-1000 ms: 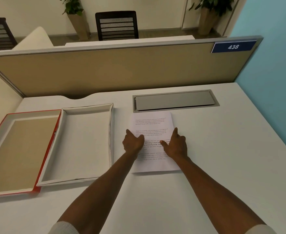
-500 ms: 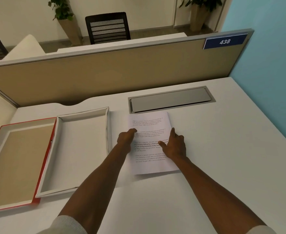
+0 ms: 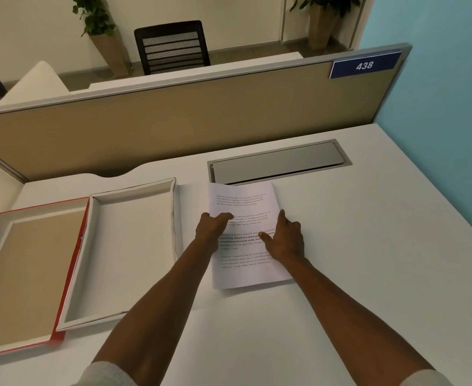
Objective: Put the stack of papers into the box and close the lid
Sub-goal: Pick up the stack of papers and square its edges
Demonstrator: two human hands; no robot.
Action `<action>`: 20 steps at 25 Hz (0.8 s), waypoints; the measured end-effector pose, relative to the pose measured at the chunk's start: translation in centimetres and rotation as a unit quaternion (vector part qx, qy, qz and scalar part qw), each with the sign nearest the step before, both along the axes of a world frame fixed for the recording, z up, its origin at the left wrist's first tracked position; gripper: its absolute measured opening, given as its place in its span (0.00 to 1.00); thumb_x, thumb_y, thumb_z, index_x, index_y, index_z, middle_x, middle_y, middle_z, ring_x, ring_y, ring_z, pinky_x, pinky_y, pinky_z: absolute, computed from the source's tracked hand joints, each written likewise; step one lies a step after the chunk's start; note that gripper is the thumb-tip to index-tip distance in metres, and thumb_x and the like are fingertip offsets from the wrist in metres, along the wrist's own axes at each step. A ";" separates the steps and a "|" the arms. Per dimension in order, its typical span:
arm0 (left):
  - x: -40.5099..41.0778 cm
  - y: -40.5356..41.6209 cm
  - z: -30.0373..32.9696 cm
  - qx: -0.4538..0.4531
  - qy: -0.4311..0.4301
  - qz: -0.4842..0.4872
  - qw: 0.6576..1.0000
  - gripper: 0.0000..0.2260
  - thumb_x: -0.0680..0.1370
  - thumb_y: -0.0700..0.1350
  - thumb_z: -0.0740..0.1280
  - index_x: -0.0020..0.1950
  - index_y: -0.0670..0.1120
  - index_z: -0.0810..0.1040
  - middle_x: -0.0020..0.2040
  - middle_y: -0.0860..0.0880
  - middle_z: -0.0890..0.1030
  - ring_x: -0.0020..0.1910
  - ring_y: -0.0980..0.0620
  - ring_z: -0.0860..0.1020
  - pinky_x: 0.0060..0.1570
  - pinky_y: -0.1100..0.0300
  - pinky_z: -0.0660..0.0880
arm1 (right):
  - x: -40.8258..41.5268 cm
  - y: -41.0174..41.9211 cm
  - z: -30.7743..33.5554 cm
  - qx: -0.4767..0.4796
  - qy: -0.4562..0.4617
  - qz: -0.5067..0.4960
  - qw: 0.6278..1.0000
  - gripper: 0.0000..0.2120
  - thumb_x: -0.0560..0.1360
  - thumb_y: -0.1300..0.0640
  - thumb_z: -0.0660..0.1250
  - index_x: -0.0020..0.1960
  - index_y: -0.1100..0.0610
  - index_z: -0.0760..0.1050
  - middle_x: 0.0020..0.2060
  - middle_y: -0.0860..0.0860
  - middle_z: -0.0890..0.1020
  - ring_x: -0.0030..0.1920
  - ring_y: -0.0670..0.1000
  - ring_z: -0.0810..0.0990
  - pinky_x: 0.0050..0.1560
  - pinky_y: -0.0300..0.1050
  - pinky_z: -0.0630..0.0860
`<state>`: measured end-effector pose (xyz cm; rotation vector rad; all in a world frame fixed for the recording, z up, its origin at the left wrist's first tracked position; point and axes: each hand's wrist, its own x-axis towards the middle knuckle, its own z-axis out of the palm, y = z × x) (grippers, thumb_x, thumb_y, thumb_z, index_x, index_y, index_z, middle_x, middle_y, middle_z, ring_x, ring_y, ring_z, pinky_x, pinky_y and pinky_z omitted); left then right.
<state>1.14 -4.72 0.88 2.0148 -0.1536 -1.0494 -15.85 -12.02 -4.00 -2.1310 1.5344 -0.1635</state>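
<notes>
The stack of papers (image 3: 240, 196), white sheets with printed text, lies in the middle of the white desk. My left hand (image 3: 211, 228) grips its left edge with the thumb on top. My right hand (image 3: 286, 238) holds the right edge, thumb pressed on the text. The stack's far end looks slightly raised over the edge of the cable hatch. The white box (image 3: 133, 186) sits open and empty just left of the stack. Its red-edged lid (image 3: 42, 208) lies inside-up at the far left, touching the box.
A grey cable hatch (image 3: 276, 161) is set into the desk right behind the papers. A tan partition (image 3: 173, 121) closes the back of the desk and a blue wall (image 3: 438, 135) runs along the right. Bare desk surface (image 3: 368, 246) lies to the right.
My left hand slid from the middle of the sheet to its left edge and closed on it. My right hand shifted to the right edge. The view tilted a little.
</notes>
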 end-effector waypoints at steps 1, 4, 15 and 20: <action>0.1 0.2 -0.2 -0.011 0.008 0.000 1.000 0.24 0.75 0.50 0.73 0.67 0.48 0.68 0.61 0.46 0.76 0.56 0.44 0.75 0.52 0.48 0.74 | 0.0 0.0 0.0 0.000 -0.002 0.000 1.000 0.45 0.73 0.38 0.69 0.79 0.57 0.51 0.68 0.58 0.73 0.66 0.59 0.71 0.62 0.54 0.76; 0.3 0.4 -0.7 -0.028 0.030 0.018 0.999 0.24 0.75 0.50 0.73 0.67 0.49 0.68 0.63 0.45 0.77 0.58 0.43 0.77 0.59 0.44 0.77 | -0.1 -0.1 0.0 0.002 -0.008 0.004 1.000 0.45 0.74 0.39 0.70 0.79 0.58 0.51 0.68 0.58 0.73 0.66 0.59 0.71 0.62 0.54 0.75; 1.4 -0.6 0.4 -0.027 0.100 0.009 0.995 0.16 0.78 0.45 0.71 0.65 0.46 0.74 0.62 0.40 0.80 0.52 0.40 0.80 0.51 0.43 0.77 | -0.2 0.4 0.1 0.020 -0.029 -0.023 0.999 0.45 0.73 0.39 0.70 0.79 0.57 0.52 0.68 0.58 0.72 0.67 0.59 0.71 0.62 0.54 0.75; 0.0 -0.4 1.3 -0.052 0.000 -0.076 0.996 0.09 0.84 0.45 0.61 0.63 0.46 0.74 0.58 0.41 0.83 0.47 0.45 0.83 0.52 0.45 0.81 | -0.4 0.5 0.3 0.028 -0.035 -0.022 0.999 0.43 0.74 0.39 0.69 0.78 0.60 0.56 0.68 0.59 0.73 0.69 0.59 0.70 0.64 0.54 0.74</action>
